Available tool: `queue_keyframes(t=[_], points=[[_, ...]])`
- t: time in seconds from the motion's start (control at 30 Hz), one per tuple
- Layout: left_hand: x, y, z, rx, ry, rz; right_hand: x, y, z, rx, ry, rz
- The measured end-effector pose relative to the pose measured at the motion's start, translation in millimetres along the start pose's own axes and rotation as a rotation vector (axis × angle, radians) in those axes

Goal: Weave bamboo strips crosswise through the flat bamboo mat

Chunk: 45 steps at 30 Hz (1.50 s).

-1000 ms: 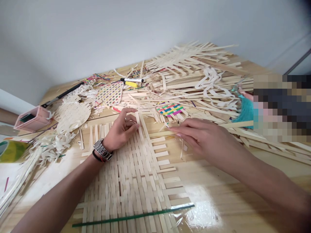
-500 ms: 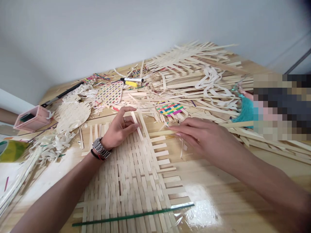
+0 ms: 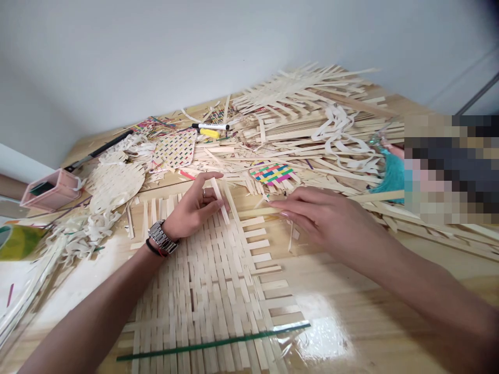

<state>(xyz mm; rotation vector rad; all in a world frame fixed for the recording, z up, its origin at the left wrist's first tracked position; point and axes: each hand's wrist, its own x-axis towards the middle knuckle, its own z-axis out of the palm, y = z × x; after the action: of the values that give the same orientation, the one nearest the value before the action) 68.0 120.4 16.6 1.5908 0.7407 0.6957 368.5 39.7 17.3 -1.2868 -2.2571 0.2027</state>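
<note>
A pale woven mat of flat bamboo strips (image 3: 202,275) lies in front of me, with loose strip ends along its right and far edges. At its far end my left hand (image 3: 197,208) pinches a raised upright strip (image 3: 219,200) between thumb and fingers. Just right of the mat, my right hand (image 3: 312,210) has its fingers closed on a crosswise bamboo strip (image 3: 255,212). This strip reaches left toward the mat's far rows and comes out again on the right, behind the hand. Across the near part of the mat runs a thin green strip (image 3: 210,343).
Behind the mat are heaped loose strips (image 3: 241,150), a patterned woven piece (image 3: 175,149), a colourful woven piece (image 3: 273,173), a marker (image 3: 210,126) and a round woven piece (image 3: 117,184). A pink basket (image 3: 58,189) and yellow-green tape roll (image 3: 23,241) stand left; a teal tassel (image 3: 388,171) lies right.
Both hands keep nearly the same places and grips. The view has shifted very slightly; nothing else has visibly moved.
</note>
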Motion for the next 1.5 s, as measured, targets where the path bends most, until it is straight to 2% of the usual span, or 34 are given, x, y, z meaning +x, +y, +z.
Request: queue_keyframes(t=[0.53,0.87,1.27,1.5], points=[[1,1,0.1,-0.003,-0.003,-0.023,2,-5,-1,0.001,0.004,-0.002],[0,2,-0.1,0.001,-0.018,-0.015,4,-10,-4,0.048,-0.044,-0.003],[0,5,1.4,0.006,-0.008,-0.011,5,-5,-5,0.018,-0.028,0.002],[0,4,1.0,0.001,-0.011,-0.016,4,0,-3,-0.038,0.036,-0.001]])
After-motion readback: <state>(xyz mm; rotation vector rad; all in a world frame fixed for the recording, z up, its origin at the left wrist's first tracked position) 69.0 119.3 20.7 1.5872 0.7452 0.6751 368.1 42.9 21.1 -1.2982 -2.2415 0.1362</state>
